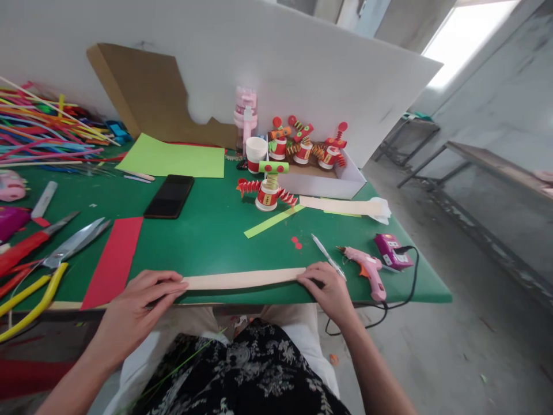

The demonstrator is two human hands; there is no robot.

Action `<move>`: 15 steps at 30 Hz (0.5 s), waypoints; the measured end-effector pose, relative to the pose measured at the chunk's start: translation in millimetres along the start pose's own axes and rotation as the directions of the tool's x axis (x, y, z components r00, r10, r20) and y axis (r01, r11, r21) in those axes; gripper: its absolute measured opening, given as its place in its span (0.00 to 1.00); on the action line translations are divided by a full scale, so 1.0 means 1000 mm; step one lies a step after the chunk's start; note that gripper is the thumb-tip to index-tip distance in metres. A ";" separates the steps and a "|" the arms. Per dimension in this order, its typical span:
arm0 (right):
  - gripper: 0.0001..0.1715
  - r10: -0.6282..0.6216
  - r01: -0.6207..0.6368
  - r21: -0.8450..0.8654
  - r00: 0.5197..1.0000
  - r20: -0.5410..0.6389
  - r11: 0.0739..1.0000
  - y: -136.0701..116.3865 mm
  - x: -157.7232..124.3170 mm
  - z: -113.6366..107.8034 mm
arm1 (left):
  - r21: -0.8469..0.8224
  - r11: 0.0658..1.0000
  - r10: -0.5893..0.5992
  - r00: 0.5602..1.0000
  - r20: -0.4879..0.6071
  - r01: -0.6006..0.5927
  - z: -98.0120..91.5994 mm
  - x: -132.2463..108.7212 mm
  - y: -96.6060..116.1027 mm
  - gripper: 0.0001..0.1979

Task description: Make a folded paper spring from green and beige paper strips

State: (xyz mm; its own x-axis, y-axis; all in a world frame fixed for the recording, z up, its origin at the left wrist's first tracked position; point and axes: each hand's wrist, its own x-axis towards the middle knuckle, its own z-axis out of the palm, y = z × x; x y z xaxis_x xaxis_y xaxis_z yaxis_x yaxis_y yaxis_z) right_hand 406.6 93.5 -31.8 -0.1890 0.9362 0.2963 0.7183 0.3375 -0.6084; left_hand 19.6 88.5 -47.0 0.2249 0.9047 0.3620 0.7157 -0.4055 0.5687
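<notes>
A long pale strip [242, 280], like paper or thin card, stretches between my hands just over the table's front edge. My left hand [144, 300] pinches its left end between thumb and fingers. At the other end, my right hand [328, 288] grips the strip the same way. Beyond it stands a paper cup figure [268, 195] with a green head and folded red paper arms. A red paper sheet [113, 259] lies near my left hand. Close to my right hand are a white pen [326, 253] and a pink glue gun [366, 268].
Yellow-handled scissors [56, 288] and a red-handled tool [26, 251] lie at left, below colourful pipe cleaners [52, 132]. A black phone [169, 196] lies mid-table. Several cup figures sit in a white box [319, 183], near stacked cups [256, 153]. A black cord [415, 282] hangs over the edge.
</notes>
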 end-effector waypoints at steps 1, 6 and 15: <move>0.09 -0.005 0.005 -0.001 1.000 0.007 1.000 0.000 0.000 0.000 | 0.004 1.000 0.010 1.000 0.001 -0.010 0.000 -0.001 -0.001 0.15; 0.13 -0.045 0.047 -0.052 0.998 0.046 0.998 0.002 -0.003 -0.003 | 0.088 0.992 0.084 0.996 0.029 -0.086 0.002 -0.006 -0.010 0.17; 0.13 -0.120 0.128 -0.083 0.988 0.098 0.988 0.006 -0.003 -0.004 | 0.085 0.985 0.153 0.988 0.014 -0.153 0.006 -0.006 -0.010 0.14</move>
State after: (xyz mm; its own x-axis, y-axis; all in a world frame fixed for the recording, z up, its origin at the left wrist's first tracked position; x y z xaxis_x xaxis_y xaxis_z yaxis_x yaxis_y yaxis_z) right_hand 413.7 92.6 -33.4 -0.3383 0.8940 0.2939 0.7414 0.4456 -0.5018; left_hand 14.9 87.6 -59.6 0.3410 0.8339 0.4339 0.7263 -0.5268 0.4416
